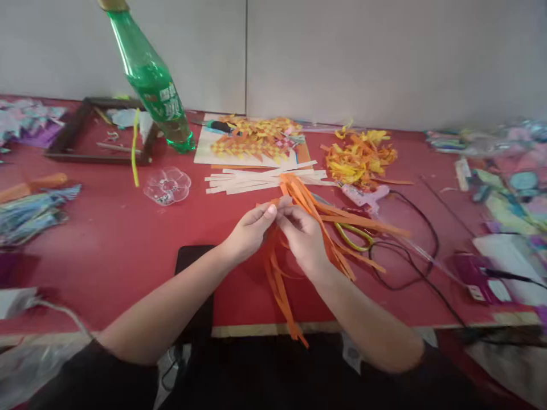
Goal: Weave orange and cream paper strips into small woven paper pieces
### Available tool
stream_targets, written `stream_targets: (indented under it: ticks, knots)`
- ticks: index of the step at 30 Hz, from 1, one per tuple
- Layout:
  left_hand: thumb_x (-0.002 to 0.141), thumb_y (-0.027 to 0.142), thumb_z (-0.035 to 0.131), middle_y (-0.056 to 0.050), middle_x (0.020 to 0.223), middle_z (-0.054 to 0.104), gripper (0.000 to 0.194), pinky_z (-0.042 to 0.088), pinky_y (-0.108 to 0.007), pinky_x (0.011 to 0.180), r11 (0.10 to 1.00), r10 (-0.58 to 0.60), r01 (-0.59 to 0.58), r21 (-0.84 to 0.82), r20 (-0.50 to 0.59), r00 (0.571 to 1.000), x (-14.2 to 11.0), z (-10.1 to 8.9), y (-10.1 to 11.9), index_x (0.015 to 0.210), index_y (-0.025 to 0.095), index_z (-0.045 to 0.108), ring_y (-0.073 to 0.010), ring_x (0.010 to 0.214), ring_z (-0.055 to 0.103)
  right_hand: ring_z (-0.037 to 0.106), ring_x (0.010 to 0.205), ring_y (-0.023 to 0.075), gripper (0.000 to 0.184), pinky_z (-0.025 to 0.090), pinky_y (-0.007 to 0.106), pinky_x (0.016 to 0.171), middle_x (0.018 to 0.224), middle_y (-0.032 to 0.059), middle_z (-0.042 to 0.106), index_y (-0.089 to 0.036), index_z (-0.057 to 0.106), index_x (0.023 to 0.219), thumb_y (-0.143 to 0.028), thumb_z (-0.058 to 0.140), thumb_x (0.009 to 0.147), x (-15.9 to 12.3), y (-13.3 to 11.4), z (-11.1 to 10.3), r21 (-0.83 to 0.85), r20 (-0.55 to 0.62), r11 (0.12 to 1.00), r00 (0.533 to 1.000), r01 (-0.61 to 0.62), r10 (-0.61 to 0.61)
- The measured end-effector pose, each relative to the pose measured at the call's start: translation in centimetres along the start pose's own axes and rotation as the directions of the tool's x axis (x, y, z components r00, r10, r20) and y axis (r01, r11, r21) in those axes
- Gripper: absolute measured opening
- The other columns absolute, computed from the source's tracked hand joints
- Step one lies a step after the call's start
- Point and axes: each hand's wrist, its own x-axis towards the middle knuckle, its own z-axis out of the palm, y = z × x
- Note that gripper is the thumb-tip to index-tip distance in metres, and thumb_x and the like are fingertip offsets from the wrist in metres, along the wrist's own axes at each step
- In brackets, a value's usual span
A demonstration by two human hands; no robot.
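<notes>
Both hands meet above the middle of the red table, pinching orange paper strips [277, 285] between them. My left hand [251, 230] is closed on the strips, thumb on top. Fingers of my right hand [303, 236] are pinched round the same strips close by. Loose ends hang below the hands toward the table's front edge. More orange strips [301, 196] fan out on the table behind and right of my right hand. Pale strips [243, 180] lie in a flat bunch just beyond. What the fingertips do exactly is hidden.
A green bottle [160, 94] stands back left, near a dark frame [55, 148] and a clear flower-shaped dish [167, 187]. Yellow-orange woven paper pieces [256, 139] and a curled pile [361, 156] lie behind. A pink glue gun [365, 196] trails a black cord at right.
</notes>
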Motion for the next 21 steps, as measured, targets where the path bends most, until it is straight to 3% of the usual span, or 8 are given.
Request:
stream_targets:
  ticks: [3, 7, 11, 14, 18, 21]
  knots:
    - [0.092, 0.040, 0.055, -0.008, 0.138, 0.057, 0.029, 0.022, -0.037, 0.117, 0.999, 0.034, -0.033, 0.036, -0.022, 0.999, -0.1, 0.2, 0.0, 0.106, 0.020, 0.071, -0.0248, 0.137, 0.040, 0.062, 0.084, 0.0174, 0.019, 0.049, 0.032, 0.080, 0.090, 0.0032, 0.068, -0.020, 0.068, 0.088, -0.038, 0.063, 0.084, -0.1, 0.2, 0.1, -0.021, -0.006, 1.000, 1.000, 0.023, -0.023]
    - [0.093, 0.035, 0.055, -0.007, 0.130, 0.062, 0.022, 0.033, -0.036, 0.111, 0.998, 0.063, -0.063, 0.005, -0.129, 0.990, -0.1, 0.5, 0.2, 0.091, 0.019, 0.070, -0.0225, 0.126, 0.052, 0.063, 0.086, 0.0181, 0.017, 0.048, 0.031, 0.079, 0.093, 0.0034, 0.069, -0.022, 0.070, 0.091, -0.035, 0.062, 0.085, 0.0, -0.7, -0.2, -0.197, 0.002, 0.970, 0.990, 0.141, -0.144]
    - [0.094, 0.032, 0.052, -0.005, 0.094, 0.070, 0.021, 0.047, -0.034, 0.095, 0.994, 0.075, -0.098, -0.051, -0.338, 0.938, 0.0, 0.6, 0.9, 0.083, 0.018, 0.063, -0.0180, 0.098, 0.066, 0.060, 0.079, 0.0170, 0.015, 0.048, 0.032, 0.077, 0.084, 0.0031, 0.065, -0.020, 0.067, 0.082, -0.033, 0.060, 0.087, 1.2, -1.2, -2.3, -0.380, -0.068, 0.894, 0.957, 0.237, -0.283]
    - [0.096, 0.030, 0.047, 0.000, 0.073, 0.062, 0.021, 0.054, -0.032, 0.077, 0.989, 0.019, -0.078, -0.123, -0.422, 0.906, 0.1, 0.4, 1.7, 0.084, 0.018, 0.060, -0.0140, 0.072, 0.066, 0.060, 0.081, 0.0197, 0.015, 0.048, 0.035, 0.079, 0.092, 0.0061, 0.066, -0.019, 0.063, 0.091, -0.033, 0.061, 0.084, 2.8, -0.2, -4.7, -0.583, -0.133, 0.786, 0.930, 0.206, -0.342]
    - [0.096, 0.027, 0.045, 0.002, 0.067, 0.054, 0.019, 0.052, -0.027, 0.053, 0.956, -0.157, 0.041, -0.289, -0.390, 0.907, 0.1, 0.2, 2.7, 0.086, 0.018, 0.059, -0.0109, 0.052, 0.055, 0.060, 0.092, 0.0286, 0.034, 0.045, 0.044, 0.087, 0.096, 0.0124, 0.067, -0.016, 0.061, 0.102, -0.038, 0.068, 0.078, 3.9, 1.5, -7.0, -0.796, -0.042, 0.593, 0.967, 0.119, -0.250]
    - [0.095, 0.026, 0.045, 0.003, 0.065, 0.049, 0.018, 0.047, -0.023, 0.046, 0.919, -0.215, 0.069, -0.388, -0.346, 0.913, 0.1, 0.2, 3.1, 0.087, 0.018, 0.060, -0.0087, 0.047, 0.048, 0.059, 0.097, 0.0321, 0.045, 0.044, 0.045, 0.090, 0.099, 0.0151, 0.066, -0.012, 0.062, 0.110, -0.042, 0.070, 0.077, 3.6, 2.4, -7.5, -0.861, 0.047, 0.492, 0.984, 0.126, -0.171]
